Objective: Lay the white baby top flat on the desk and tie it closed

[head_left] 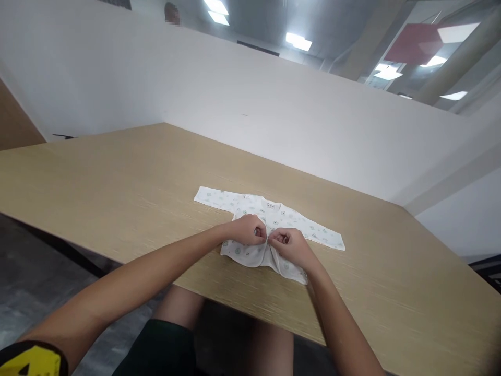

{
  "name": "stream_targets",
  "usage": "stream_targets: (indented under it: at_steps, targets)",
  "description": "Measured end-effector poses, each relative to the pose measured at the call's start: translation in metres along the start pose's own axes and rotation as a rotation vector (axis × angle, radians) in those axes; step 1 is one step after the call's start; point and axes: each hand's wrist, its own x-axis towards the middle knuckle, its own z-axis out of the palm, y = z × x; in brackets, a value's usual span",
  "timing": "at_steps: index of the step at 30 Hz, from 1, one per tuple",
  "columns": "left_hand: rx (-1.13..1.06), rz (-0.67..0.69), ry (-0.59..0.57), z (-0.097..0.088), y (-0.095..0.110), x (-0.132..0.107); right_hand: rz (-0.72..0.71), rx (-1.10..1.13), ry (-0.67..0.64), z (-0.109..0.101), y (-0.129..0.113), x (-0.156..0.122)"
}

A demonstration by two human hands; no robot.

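A small white baby shirt (291, 222) with a pale print lies spread on the wooden table, its long sleeves stretched out to both sides. My left hand (250, 230) pinches the left edge of its front opening, fingers closed. Close beside it, my right hand (289, 245) pinches the facing edge, and the fingertips of both hands nearly meet at the middle of the shirt. The cloth below them is drawn up in folds. Whatever fastening may be between the fingertips is hidden.
The light wooden table (136, 177) reaches far to both sides, with its front edge just before my legs. A white wall (254, 125) stands along its back edge, with glass above. A dark thin object (64, 136) shows beyond the table at the left.
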Motion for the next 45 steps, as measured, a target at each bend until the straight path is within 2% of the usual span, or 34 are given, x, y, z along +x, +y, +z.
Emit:
stream_targets:
  at_steps: [7, 19, 27, 33, 45]
  targets:
    - [-0.022, -0.011, 0.025, 0.001, -0.001, 0.001, -0.005, 0.05, -0.051, -0.002, 0.004, 0.0]
    - [-0.035, 0.001, 0.054, 0.008, -0.014, 0.006, 0.044, 0.05, 0.033, 0.011, 0.009, 0.003]
    - [-0.228, -0.043, 0.002, 0.0, -0.006, 0.003, -0.005, -0.038, 0.094, 0.012, 0.008, 0.003]
    - [-0.227, -0.06, 0.142, 0.005, -0.004, 0.004, -0.019, -0.006, 0.093, 0.01, 0.011, 0.003]
    - [-0.193, -0.033, 0.193, 0.006, -0.004, 0.004, 0.065, 0.196, -0.018, 0.002, 0.004, 0.003]
